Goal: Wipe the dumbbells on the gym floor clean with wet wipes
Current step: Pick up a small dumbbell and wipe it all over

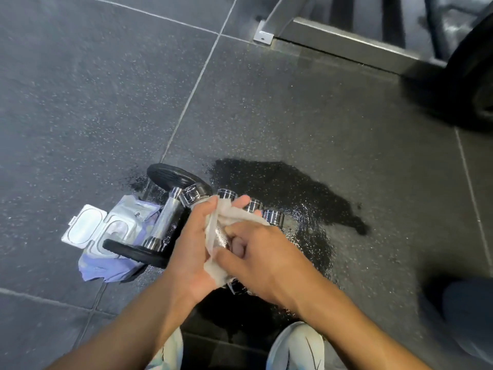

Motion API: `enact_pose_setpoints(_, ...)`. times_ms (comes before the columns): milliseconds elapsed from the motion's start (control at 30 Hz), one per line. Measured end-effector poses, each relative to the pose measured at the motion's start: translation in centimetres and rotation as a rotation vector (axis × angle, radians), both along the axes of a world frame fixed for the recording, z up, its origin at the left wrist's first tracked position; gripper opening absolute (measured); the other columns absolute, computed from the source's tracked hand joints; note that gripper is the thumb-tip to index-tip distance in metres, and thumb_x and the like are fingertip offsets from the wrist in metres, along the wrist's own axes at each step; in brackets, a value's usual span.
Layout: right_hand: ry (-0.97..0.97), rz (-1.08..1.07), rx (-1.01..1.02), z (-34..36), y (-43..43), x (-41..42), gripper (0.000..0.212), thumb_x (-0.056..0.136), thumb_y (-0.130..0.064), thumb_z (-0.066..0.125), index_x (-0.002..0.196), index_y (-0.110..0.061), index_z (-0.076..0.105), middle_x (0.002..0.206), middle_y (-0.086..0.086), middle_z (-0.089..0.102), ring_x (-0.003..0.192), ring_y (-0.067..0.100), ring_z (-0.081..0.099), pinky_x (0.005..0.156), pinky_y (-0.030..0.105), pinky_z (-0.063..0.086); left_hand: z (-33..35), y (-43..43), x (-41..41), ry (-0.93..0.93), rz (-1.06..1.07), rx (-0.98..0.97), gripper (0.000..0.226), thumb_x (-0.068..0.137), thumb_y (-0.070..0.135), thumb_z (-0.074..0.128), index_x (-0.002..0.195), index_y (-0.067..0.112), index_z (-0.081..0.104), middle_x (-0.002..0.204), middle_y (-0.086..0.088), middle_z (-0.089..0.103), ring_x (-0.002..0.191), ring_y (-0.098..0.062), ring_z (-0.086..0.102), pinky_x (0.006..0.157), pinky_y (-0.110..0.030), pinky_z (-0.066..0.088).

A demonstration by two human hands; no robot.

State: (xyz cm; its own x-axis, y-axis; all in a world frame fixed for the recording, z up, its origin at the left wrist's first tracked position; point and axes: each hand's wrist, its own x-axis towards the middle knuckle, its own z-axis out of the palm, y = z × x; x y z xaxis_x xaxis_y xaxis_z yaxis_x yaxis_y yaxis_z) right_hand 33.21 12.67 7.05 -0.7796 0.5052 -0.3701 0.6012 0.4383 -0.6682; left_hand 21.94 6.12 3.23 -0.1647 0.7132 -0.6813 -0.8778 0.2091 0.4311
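One dumbbell [221, 237] is held between both hands, low over the floor [80, 102] and just ahead of the person's shoes [296, 345]; its knurled chrome bar shows through a gap in the wet wipe [234, 216] wrapped round it, and a shiny end sticks out at the top left; the left hand [192, 244] has its grip closed round the bar and the cloth from the left, while the right hand [264, 257] curls its fingers over the wipe from the right; just beyond lie three loose chrome collars [254, 204] in a row, at the edge of a dark wet patch [280, 182]; to the left a second dumbbell [166, 218] with black plates rests partly on the open wipes pack [106, 231]; a metal rack frame [333, 36] stands well apart at the top right. My worry is slip: wet chrome under a soaked cloth could twist out of the grip and drop onto the collars or a shoe; the damp floor could make footing unsure; the bunched wipe may skip parts of the knurling; the weight on the pack may hinder pulling a fresh sheet.
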Motion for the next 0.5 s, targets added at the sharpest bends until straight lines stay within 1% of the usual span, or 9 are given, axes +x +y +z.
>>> enact_pose_setpoints(67, 0.076, -0.03, 0.005, 2.8, 0.5, 0.1, 0.025, 0.093, -0.046, 0.058, 0.083, -0.024, 0.062, 0.067, -0.004, 0.062, 0.059, 0.014, 0.056, 0.062, 0.037, 0.052, 1.6, 0.4, -1.3, -0.02, 0.077, 0.002, 0.043, 0.091, 0.053, 0.061, 0.095, 0.015, 0.08, 0.094, -0.012, 0.077, 0.078, -0.025, 0.074, 0.073, -0.037, 0.061)
enact_pose_setpoints(100, 0.126, -0.062, -0.003, 4.3, 0.8, 0.3, 0.022, 0.093, -0.046, 0.059, 0.088, -0.026, 0.066, 0.07, -0.004, 0.065, 0.058, 0.012, 0.057, 0.061, 0.035, 0.053, 2.6, 0.7, -2.0, -0.011, 0.094, 0.022, 0.041, 0.09, 0.054, 0.063, 0.085, 0.015, 0.074, 0.082, -0.008, 0.073, 0.07, -0.023, 0.072, 0.065, -0.034, 0.059)
enact_pose_setpoints(167, 0.167, -0.076, 0.004, 7.0, 1.9, 0.6, 0.021, 0.095, -0.047, 0.06, 0.09, -0.028, 0.067, 0.074, -0.006, 0.067, 0.056, 0.007, 0.055, 0.061, 0.033, 0.051, 4.8, 1.4, -3.4, 0.0, 0.115, 0.071, 0.04, 0.088, 0.055, 0.064, 0.068, 0.021, 0.055, 0.062, 0.002, 0.052, 0.053, -0.016, 0.057, 0.053, -0.026, 0.051)
enact_pose_setpoints(233, 0.136, -0.05, 0.041, 10.3, 2.8, 0.7, 0.026, 0.095, -0.051, 0.061, 0.088, -0.026, 0.066, 0.077, -0.004, 0.068, 0.056, 0.004, 0.051, 0.063, 0.034, 0.051, 8.6, 2.4, -4.5, 0.032, 0.159, 0.105, 0.044, 0.091, 0.054, 0.061, 0.063, 0.027, 0.039, 0.051, 0.009, 0.035, 0.043, -0.01, 0.041, 0.045, -0.019, 0.04)
enact_pose_setpoints(300, 0.123, -0.042, 0.064, 13.6, 3.3, 0.8, 0.031, 0.093, -0.055, 0.062, 0.086, -0.025, 0.065, 0.077, -0.003, 0.068, 0.06, 0.005, 0.053, 0.065, 0.034, 0.051, 13.1, 3.5, -4.7, 0.098, 0.183, 0.15, 0.047, 0.092, 0.051, 0.059, 0.062, 0.029, 0.031, 0.048, 0.009, 0.027, 0.041, -0.01, 0.033, 0.042, -0.016, 0.033)
enact_pose_setpoints(367, 0.128, -0.044, 0.069, 16.8, 3.3, 0.6, 0.034, 0.089, -0.057, 0.066, 0.087, -0.024, 0.061, 0.076, -0.007, 0.067, 0.064, 0.006, 0.056, 0.066, 0.032, 0.051, 17.5, 4.4, -4.6, 0.19, 0.201, 0.164, 0.05, 0.09, 0.049, 0.062, 0.062, 0.029, 0.026, 0.052, 0.008, 0.023, 0.044, -0.011, 0.029, 0.04, -0.017, 0.031)
enact_pose_setpoints(433, 0.133, -0.032, 0.142, 20.3, 3.2, 0.7, 0.037, 0.083, -0.058, 0.071, 0.09, -0.025, 0.057, 0.078, -0.008, 0.067, 0.07, 0.009, 0.06, 0.069, 0.033, 0.051, 21.5, 5.1, -4.2, 0.272, 0.242, 0.17, 0.048, 0.087, 0.044, 0.067, 0.063, 0.028, 0.028, 0.053, 0.008, 0.023, 0.046, -0.012, 0.029, 0.041, -0.017, 0.033)
enact_pose_setpoints(500, 0.09, 0.008, 0.265, 23.9, 2.5, 1.4, 0.041, 0.079, -0.058, 0.074, 0.095, -0.026, 0.054, 0.085, -0.006, 0.067, 0.076, 0.015, 0.063, 0.068, 0.037, 0.051, 25.6, 5.2, -3.2, 0.319, 0.306, 0.175, 0.043, 0.085, 0.039, 0.069, 0.065, 0.027, 0.034, 0.05, 0.01, 0.029, 0.041, -0.011, 0.032, 0.043, -0.017, 0.036)
